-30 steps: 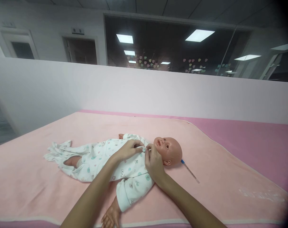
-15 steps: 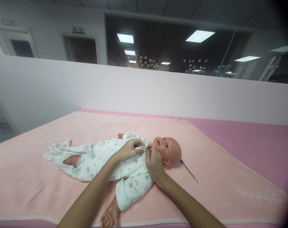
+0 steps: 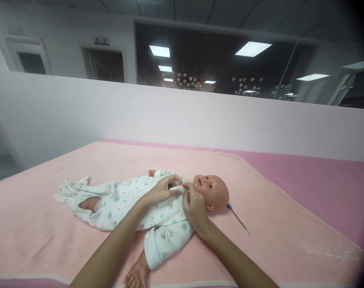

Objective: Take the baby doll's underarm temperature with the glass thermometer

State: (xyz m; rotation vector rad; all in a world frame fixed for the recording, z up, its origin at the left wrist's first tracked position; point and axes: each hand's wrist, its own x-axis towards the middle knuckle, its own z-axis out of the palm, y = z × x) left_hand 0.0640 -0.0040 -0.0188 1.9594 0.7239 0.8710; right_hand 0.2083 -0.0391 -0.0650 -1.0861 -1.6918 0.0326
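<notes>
A baby doll (image 3: 218,190) lies on its back, its head to the right, dressed in a white patterned romper (image 3: 166,210). My left hand (image 3: 164,189) rests on the doll's chest, with thumb and fingers pinching the cloth at the romper's front edge. Close beside it, just under the doll's chin, my right hand (image 3: 194,202) is closed on the same edge near the collar. The fingertips of both hands almost meet. Whatever fastener lies between them is too small to make out. One bare leg shows through an opening in the romper.
A thermometer (image 3: 239,220) with a blue end lies right of the doll's head. Beneath everything is a peach blanket (image 3: 289,240) over a pink mat (image 3: 307,176). A low white wall (image 3: 199,116) runs along the back, with a dark window (image 3: 217,56) behind it.
My right hand has shifted very slightly left at the collar, nearer the left fingertips. Both hands keep hold of the romper's edge, and the view has tilted a little.
</notes>
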